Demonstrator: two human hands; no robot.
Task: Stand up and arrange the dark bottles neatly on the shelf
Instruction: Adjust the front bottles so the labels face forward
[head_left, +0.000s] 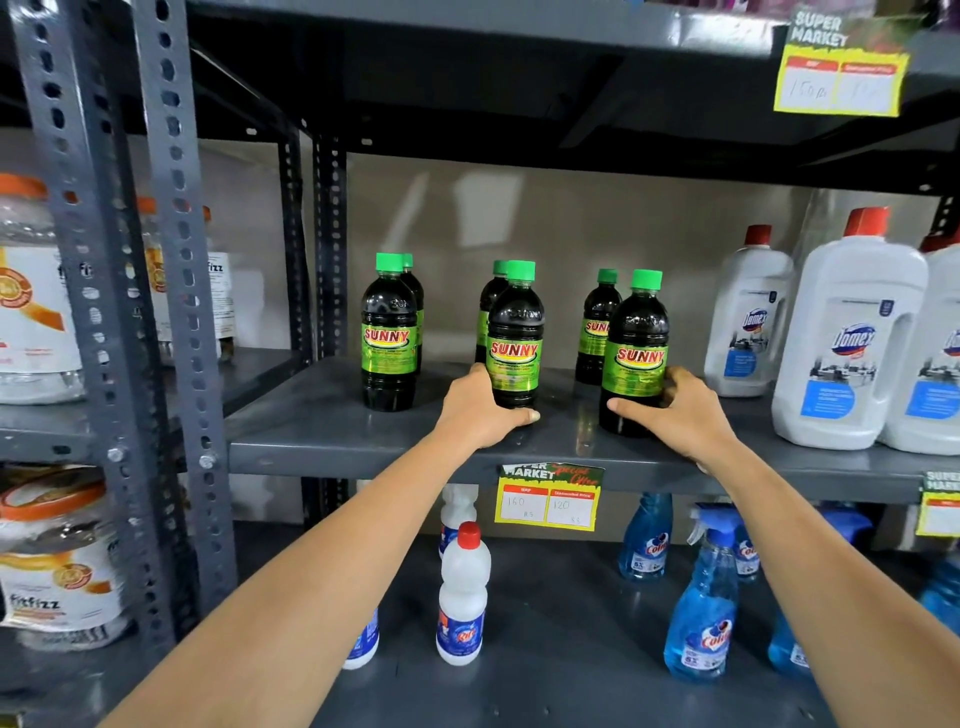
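Observation:
Several dark bottles with green caps and green "SUNNY" labels stand upright in pairs on the grey metal shelf (322, 441). The left front bottle (388, 332) stands alone, with another close behind it. My left hand (480, 410) wraps the base of the middle front bottle (515, 332). My right hand (675, 410) grips the lower part of the right front bottle (636, 348). Behind these two stand further bottles, one at the middle back (491, 296) and one at the right back (597, 322).
Large white Domex jugs (847, 338) with red caps stand to the right on the same shelf. A yellow price tag (548, 499) hangs from the shelf edge. Below are white bottles (464, 597) and blue spray bottles (701, 613). Perforated grey uprights (171, 312) and jars (31, 291) are at left.

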